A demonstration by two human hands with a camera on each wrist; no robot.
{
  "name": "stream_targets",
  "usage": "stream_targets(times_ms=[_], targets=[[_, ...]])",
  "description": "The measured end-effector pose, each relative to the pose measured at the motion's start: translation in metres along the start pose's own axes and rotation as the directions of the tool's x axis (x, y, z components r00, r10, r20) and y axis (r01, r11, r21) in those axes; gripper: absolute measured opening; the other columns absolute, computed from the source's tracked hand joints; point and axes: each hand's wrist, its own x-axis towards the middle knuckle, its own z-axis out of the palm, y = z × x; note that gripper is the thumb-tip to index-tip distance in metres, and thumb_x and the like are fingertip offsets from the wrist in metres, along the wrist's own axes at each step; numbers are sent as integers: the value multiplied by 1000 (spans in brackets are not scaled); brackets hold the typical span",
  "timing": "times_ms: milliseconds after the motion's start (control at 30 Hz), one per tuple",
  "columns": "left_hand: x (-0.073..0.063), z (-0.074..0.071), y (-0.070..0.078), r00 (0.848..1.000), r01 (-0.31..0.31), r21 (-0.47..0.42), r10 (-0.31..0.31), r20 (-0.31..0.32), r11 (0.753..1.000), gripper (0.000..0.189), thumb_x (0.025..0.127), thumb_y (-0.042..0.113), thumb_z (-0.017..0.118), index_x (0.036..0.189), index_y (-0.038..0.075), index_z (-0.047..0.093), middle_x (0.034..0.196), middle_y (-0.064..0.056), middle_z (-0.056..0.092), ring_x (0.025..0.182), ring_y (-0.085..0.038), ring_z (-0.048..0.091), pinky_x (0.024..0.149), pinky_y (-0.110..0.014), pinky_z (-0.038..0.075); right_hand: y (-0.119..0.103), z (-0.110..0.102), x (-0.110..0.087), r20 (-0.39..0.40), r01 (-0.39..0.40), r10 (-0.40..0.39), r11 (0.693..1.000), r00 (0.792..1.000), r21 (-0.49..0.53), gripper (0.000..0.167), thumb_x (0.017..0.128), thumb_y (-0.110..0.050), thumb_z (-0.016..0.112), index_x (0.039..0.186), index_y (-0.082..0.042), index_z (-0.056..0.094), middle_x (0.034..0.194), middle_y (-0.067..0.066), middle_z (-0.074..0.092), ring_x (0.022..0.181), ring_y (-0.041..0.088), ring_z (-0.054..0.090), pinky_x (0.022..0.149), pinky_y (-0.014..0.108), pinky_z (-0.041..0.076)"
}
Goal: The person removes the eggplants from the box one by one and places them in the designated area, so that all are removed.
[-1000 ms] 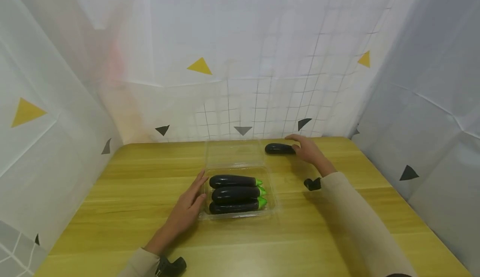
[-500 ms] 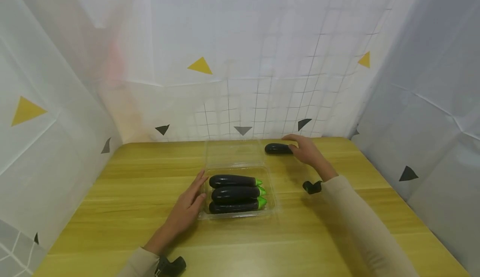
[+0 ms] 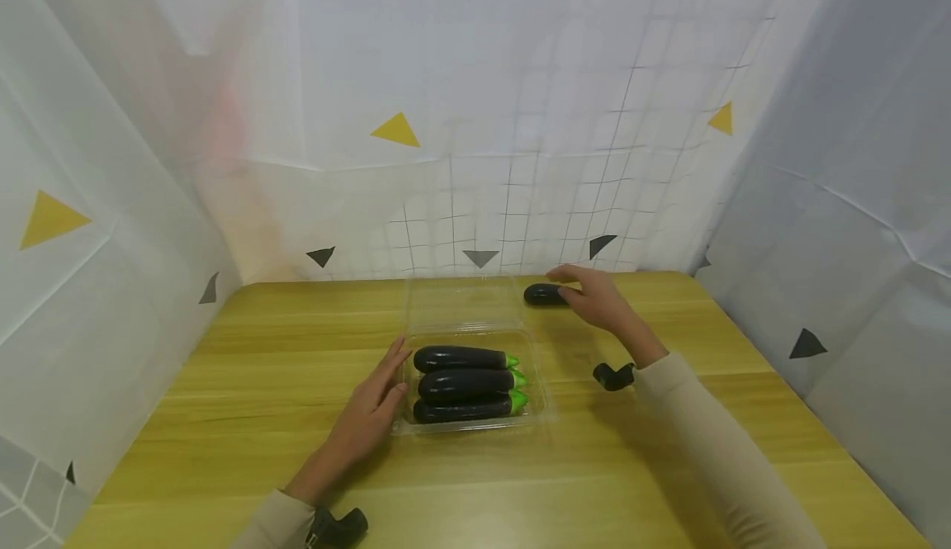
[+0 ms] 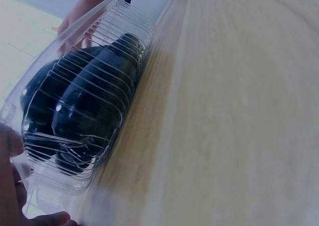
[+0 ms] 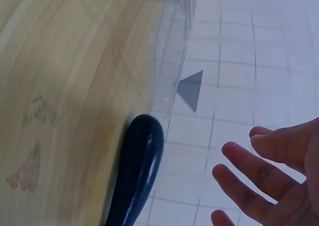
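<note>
A clear plastic clamshell box (image 3: 546,400) lies with its lid (image 3: 464,301) folded back on the table. Inside it are several dark eggplants (image 3: 461,358) with green stem ends. My left hand (image 3: 369,411) rests along the box's left side, fingers extended; the left wrist view shows fingertips (image 4: 52,219) beside the box end. Behind and right of the box lies another eggplant (image 3: 545,295), its right part hidden by my right hand (image 3: 598,300). In the right wrist view, relaxed fingers (image 5: 244,161) are spread above that eggplant (image 5: 139,166), apart from it.
The wooden table (image 3: 475,491) meets a white sheet backdrop (image 3: 475,120) at its far edge, with more sheets on both sides. Yellow and dark triangles mark the sheets. Dark wrist cameras (image 3: 338,527) are worn on both wrists.
My right hand has moved slightly left above the loose eggplant, covering more of it. That eggplant, the box and my left hand have stayed in place.
</note>
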Motion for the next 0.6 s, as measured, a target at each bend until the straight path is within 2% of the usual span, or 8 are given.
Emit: stream_targets(times_ms=[467,600], targets=[[0,0,1,1000,-6,-11,6,0,1000,54,107,5,52,160,2,38,171,-4,22,152,-26,26,118,-24,19,-25,4,-6,21,95,-97,993,995,64,30,102,-3,64,132,-2,69,127,18,70,118,36,65,96,56,51],[0,0,1,1000,-11,-13,11,0,1000,54,108,5,51,160,3,38,171,-1,21,153,-27,25,119,-25,18,-30,6,-6,31,119,-122,989,992,85,30,101,-4,65,131,-1,70,127,17,70,118,36,64,96,57,51]])
